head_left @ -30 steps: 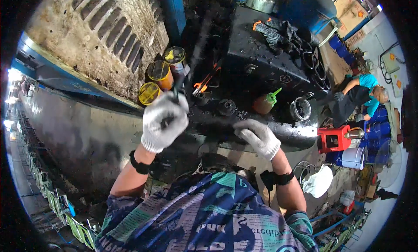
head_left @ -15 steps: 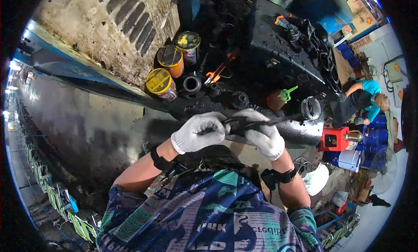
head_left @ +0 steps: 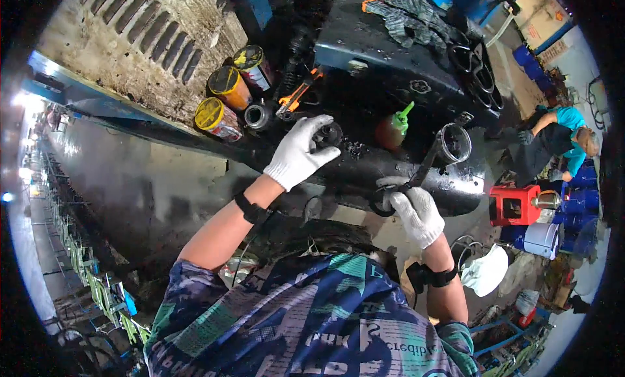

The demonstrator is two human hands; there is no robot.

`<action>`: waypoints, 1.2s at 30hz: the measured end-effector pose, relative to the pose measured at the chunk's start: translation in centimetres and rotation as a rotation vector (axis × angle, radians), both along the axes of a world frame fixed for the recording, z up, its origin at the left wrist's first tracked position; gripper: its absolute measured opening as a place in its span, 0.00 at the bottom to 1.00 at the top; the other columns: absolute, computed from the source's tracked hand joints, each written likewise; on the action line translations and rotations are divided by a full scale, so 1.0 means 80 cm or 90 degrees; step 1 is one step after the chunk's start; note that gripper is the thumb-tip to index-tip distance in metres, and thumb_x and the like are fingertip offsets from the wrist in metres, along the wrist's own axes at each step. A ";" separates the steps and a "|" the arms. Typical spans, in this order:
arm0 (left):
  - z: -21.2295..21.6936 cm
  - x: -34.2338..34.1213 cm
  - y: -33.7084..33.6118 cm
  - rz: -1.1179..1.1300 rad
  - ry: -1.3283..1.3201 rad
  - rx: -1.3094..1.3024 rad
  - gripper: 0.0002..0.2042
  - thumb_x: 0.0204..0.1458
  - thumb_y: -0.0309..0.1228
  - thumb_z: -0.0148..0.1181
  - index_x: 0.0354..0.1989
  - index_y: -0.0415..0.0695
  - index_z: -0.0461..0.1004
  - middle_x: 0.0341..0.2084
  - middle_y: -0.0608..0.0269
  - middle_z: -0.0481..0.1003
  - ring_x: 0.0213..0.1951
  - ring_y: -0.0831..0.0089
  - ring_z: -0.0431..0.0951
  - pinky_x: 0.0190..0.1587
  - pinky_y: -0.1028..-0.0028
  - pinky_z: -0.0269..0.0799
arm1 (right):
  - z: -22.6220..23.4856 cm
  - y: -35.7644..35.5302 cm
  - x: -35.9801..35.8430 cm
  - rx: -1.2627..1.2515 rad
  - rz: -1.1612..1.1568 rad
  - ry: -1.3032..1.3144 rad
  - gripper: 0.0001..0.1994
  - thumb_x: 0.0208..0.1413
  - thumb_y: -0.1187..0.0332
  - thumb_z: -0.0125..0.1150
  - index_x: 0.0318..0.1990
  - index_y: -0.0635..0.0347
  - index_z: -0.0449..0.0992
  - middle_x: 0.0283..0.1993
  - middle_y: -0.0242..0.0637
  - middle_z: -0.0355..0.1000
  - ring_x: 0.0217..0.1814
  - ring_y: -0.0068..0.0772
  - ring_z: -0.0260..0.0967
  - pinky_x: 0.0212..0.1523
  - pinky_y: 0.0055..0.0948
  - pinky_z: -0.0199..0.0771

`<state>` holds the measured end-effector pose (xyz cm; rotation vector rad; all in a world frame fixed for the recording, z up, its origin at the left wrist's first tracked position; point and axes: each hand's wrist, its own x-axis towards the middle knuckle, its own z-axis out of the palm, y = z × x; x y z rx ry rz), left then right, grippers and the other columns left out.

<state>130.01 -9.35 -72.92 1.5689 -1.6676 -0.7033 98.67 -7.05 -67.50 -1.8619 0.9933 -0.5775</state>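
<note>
My left hand (head_left: pixel 301 152), in a white knit glove, reaches onto a grimy black machine casing. Its thumb and fingers curve round a round black cap (head_left: pixel 328 135) there. The gloved right hand (head_left: pixel 415 213) is closed on the dark handle of a band wrench (head_left: pixel 424 170). The wrench's round metal band leans out over the casing to the far right, and a dark loop shows below my fingers. Just beyond my left hand lie an open dark ring-shaped fitting (head_left: pixel 257 116) and an orange-handled tool (head_left: pixel 290 102).
Three cans with yellow-smeared lids (head_left: pixel 224 81) stand at the far left beside a slotted panel (head_left: pixel 146 25). A green-spouted bottle (head_left: pixel 392 129) sits mid-casing. Grey gloves (head_left: pixel 410 19) lie on a black box (head_left: pixel 364 41). At right are a red frame (head_left: pixel 515 206) and a person in teal (head_left: pixel 566 139).
My left hand has let go of the wrench's dark handle and moved up to the black cap. My right hand keeps the wrench, its band now tilted higher. The view has shifted slightly.
</note>
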 end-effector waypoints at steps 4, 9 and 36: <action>-0.008 -0.024 -0.023 0.074 -0.115 -0.045 0.18 0.58 0.39 0.70 0.52 0.43 0.81 0.42 0.53 0.82 0.49 0.61 0.83 0.53 0.67 0.76 | -0.022 0.004 -0.050 0.067 -0.001 -0.059 0.14 0.72 0.63 0.53 0.54 0.60 0.81 0.41 0.49 0.79 0.43 0.52 0.78 0.50 0.41 0.77; 0.018 -0.044 -0.019 0.284 0.499 0.137 0.14 0.67 0.42 0.63 0.51 0.46 0.81 0.25 0.76 0.73 0.19 0.87 0.62 0.21 0.80 0.55 | -0.038 0.001 -0.099 -0.158 0.038 -0.071 0.15 0.72 0.64 0.52 0.58 0.58 0.79 0.42 0.48 0.79 0.43 0.51 0.78 0.49 0.40 0.78; 0.122 -0.259 0.103 -0.014 0.593 0.024 0.23 0.71 0.48 0.53 0.62 0.42 0.74 0.54 0.59 0.78 0.56 0.66 0.76 0.60 0.64 0.71 | 0.017 0.025 -0.132 -0.391 -0.052 0.090 0.14 0.67 0.57 0.60 0.39 0.59 0.73 0.32 0.47 0.76 0.33 0.53 0.79 0.34 0.47 0.79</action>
